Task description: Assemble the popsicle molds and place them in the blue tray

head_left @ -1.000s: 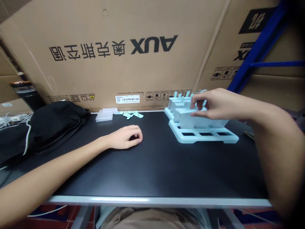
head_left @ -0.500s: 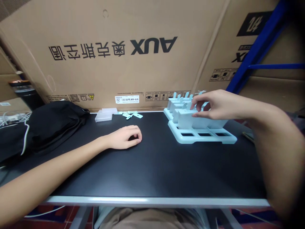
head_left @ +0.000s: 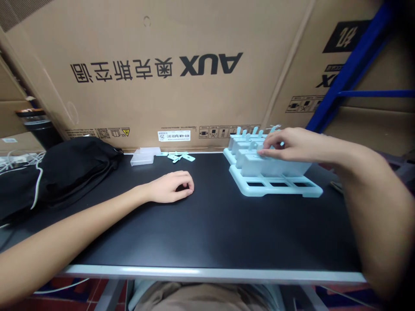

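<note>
My right hand [head_left: 280,144] is over the front row of a popsicle mold set, fingers drawn together at the top of the pale blue molds [head_left: 254,165]. Whatever lies between its fingertips is mostly hidden. Blue stick handles [head_left: 248,137] stand up from the molds behind and left of the fingers. The molds sit in a light blue rack [head_left: 259,190] whose front row of openings has no molds in it. Away to the left, my left hand [head_left: 170,186] rests on the black tabletop, fingers curled toward the thumb and nothing visible inside.
Clear plastic boxes [head_left: 142,158] and several loose blue sticks [head_left: 181,156] lie along the back edge. At left are a black bag [head_left: 78,164], a dark bottle [head_left: 42,131] and white cables [head_left: 19,160]. A large cardboard box [head_left: 155,99] stands behind; a blue metal frame [head_left: 348,69] is at right.
My right hand has shifted slightly right and lower, its fingers closer together on the molds; a stick handle left of it now shows more. The left hand stays in place.
</note>
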`<state>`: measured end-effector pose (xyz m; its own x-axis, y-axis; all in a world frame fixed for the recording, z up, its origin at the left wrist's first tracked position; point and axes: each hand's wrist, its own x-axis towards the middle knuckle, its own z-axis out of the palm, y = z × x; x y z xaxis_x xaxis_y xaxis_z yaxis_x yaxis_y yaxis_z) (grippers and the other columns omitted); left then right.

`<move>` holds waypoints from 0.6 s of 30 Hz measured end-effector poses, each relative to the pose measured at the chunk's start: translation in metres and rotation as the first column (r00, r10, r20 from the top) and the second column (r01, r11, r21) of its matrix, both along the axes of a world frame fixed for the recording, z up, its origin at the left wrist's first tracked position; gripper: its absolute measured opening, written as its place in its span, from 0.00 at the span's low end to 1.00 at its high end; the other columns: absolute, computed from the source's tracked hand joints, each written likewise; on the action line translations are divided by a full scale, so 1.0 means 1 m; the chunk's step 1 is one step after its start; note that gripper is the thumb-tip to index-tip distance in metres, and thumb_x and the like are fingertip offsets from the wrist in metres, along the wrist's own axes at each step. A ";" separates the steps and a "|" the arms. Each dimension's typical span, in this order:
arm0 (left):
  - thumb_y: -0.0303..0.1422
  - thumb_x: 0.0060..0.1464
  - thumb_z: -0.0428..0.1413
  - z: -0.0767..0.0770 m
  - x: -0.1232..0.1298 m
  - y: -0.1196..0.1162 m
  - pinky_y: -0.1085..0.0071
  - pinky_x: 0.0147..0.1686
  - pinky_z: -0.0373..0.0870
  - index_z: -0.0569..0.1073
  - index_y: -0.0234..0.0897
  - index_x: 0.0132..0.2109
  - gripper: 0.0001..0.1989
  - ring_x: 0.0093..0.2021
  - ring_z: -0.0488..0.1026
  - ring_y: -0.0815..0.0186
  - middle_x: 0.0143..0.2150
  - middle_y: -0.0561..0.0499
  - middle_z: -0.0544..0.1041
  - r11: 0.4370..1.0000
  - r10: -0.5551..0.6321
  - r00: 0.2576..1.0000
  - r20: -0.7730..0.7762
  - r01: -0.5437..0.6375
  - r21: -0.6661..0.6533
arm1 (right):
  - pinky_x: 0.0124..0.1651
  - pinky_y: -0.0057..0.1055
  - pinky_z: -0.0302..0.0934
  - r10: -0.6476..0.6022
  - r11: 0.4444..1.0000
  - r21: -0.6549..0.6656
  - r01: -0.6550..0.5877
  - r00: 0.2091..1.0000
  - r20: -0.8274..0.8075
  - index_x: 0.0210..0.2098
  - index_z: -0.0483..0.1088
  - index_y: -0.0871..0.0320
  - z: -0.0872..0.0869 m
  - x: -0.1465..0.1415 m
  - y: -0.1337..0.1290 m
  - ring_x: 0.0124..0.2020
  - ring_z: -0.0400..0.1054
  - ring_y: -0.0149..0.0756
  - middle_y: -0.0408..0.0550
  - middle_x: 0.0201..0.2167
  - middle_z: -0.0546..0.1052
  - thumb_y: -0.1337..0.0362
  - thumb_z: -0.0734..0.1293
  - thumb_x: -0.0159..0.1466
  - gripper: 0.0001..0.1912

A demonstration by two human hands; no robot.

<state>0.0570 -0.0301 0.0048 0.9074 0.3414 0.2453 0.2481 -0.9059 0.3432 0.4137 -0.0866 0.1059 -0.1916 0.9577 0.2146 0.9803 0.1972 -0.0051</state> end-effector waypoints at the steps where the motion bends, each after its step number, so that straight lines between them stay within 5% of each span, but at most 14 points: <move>1: 0.31 0.62 0.50 0.000 0.000 0.000 0.70 0.44 0.66 0.72 0.38 0.39 0.06 0.40 0.69 0.66 0.41 0.49 0.72 1.000 0.000 1.000 0.000 0.000 0.000 | 0.31 0.31 0.59 -0.024 0.999 -0.042 0.023 1.000 -0.016 0.29 0.77 0.56 0.001 -0.002 -0.001 0.28 0.70 0.35 0.48 0.30 0.79 0.56 0.65 0.60 0.13; 7: 0.31 0.62 0.50 0.000 0.001 0.000 0.70 0.44 0.66 0.72 0.38 0.39 0.06 0.40 0.69 0.66 0.41 0.49 0.73 1.000 -0.003 1.000 -0.003 0.003 -0.004 | 0.29 0.31 0.56 -0.063 0.986 -0.155 0.055 0.997 -0.044 0.29 0.77 0.58 0.004 -0.009 -0.001 0.23 0.67 0.32 0.45 0.22 0.77 0.62 0.65 0.57 0.09; 18: 0.31 0.63 0.49 0.001 0.002 -0.002 0.70 0.44 0.66 0.71 0.38 0.40 0.06 0.39 0.69 0.67 0.40 0.50 0.72 1.000 -0.008 1.000 -0.009 0.008 0.006 | 0.24 0.31 0.56 -0.137 0.959 -0.259 0.115 0.988 -0.071 0.29 0.74 0.58 0.004 -0.017 -0.003 0.15 0.65 0.31 0.43 0.16 0.73 0.47 0.66 0.59 0.19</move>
<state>0.0594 -0.0322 0.0062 0.9122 0.3327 0.2391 0.2440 -0.9100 0.3352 0.3964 -0.0895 0.1102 -0.0572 0.9980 -0.0274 0.9906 0.0533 -0.1256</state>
